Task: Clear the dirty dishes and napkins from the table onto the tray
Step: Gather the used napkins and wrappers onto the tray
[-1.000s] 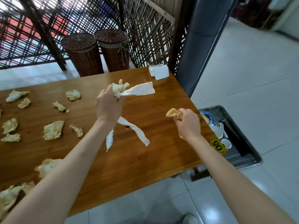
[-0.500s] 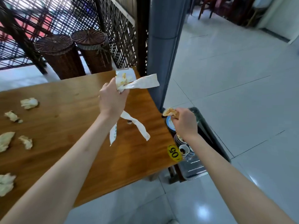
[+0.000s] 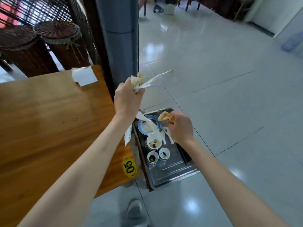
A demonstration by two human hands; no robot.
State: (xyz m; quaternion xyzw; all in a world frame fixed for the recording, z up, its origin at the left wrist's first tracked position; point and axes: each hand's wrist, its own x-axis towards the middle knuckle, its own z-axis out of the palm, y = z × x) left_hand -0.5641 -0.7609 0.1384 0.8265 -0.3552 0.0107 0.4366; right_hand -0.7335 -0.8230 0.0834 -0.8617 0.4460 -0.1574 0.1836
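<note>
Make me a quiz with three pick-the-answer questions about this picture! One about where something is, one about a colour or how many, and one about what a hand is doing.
1. Where is the metal tray?
A. on the wooden table
B. low down beside the table's end
C. on a wicker basket

2. What colour is the oval tag marked 05?
A. yellow
B. red
C. green

3. What is the right hand doing?
A. lying flat and open
B. pointing at the floor
C. gripping a crumpled napkin

Answers:
1. B: the tray sits below and beside the edge of the table, over the floor.
2. A: the tag is yellow with black digits.
3. C: its fingers curl round the stained napkin above the tray.
</note>
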